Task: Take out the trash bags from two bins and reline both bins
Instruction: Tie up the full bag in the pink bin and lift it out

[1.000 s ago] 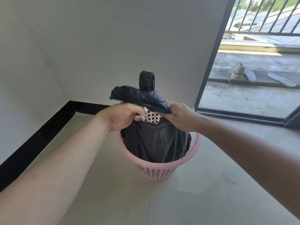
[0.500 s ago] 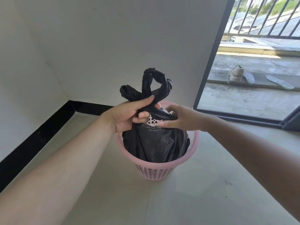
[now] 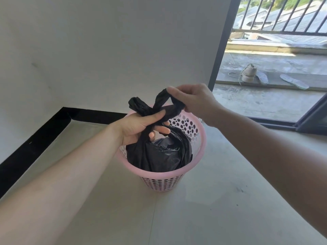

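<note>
A pink perforated plastic bin (image 3: 198, 149) stands on the pale floor near the wall corner. Inside it sits a full black trash bag (image 3: 162, 154), its top gathered into twisted ends that cross above the rim. My left hand (image 3: 139, 126) grips the bag's neck where the ends cross, thumb on top. Up and to the right, my right hand (image 3: 192, 101) pinches one twisted end and holds it taut. The other end (image 3: 135, 103) sticks out loose to the left. Only one bin is in view.
A white wall with a black skirting board (image 3: 35, 137) runs behind and to the left. An open sliding door frame (image 3: 221, 55) at the right leads to a balcony with a shoe (image 3: 248, 74), insoles and railings.
My right hand has risen from the bag's neck up and to the right, pulling one twisted end with it. My left hand keeps its grip at the crossing. The view has tilted lower.
</note>
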Motion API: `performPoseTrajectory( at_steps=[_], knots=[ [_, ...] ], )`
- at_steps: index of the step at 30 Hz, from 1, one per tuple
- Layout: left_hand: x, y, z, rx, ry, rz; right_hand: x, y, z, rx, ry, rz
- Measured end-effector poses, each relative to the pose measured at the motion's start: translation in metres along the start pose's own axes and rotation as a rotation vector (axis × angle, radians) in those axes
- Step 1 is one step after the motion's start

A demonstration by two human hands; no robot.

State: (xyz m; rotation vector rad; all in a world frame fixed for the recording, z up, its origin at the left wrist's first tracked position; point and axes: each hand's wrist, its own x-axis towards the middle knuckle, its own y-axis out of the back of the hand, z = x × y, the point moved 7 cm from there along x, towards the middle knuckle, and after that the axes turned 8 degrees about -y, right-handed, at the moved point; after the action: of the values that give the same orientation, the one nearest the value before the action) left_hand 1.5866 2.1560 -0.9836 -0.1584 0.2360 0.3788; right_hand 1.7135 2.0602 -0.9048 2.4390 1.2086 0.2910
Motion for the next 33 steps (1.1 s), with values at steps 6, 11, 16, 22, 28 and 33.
performPoseTrajectory(
  at_steps=[6, 11, 16, 22, 28, 33],
  knots=[
    [0.004, 0.032, 0.007, -0.262, -0.152, 0.102, 0.004, 0.000, 0.038, 0.172, -0.200, -0.039],
    [0.005, 0.051, 0.007, -0.417, -0.219, 0.218, -0.012, -0.043, 0.061, -0.006, -0.332, -0.444],
    [0.002, 0.040, 0.013, -0.426, -0.229, 0.165, -0.009, -0.060, 0.066, -0.243, -0.288, -0.428],
    [0.000, 0.036, 0.026, -0.283, -0.237, 0.046, 0.011, -0.042, 0.054, -0.379, -0.115, 0.132],
    [0.004, 0.027, 0.030, -0.064, -0.165, 0.011, 0.019, -0.060, 0.047, -0.339, -0.032, -0.039],
    [0.015, 0.048, 0.023, -0.080, -0.232, 0.287, 0.012, -0.057, 0.037, -0.314, -0.097, 0.002]
  ],
)
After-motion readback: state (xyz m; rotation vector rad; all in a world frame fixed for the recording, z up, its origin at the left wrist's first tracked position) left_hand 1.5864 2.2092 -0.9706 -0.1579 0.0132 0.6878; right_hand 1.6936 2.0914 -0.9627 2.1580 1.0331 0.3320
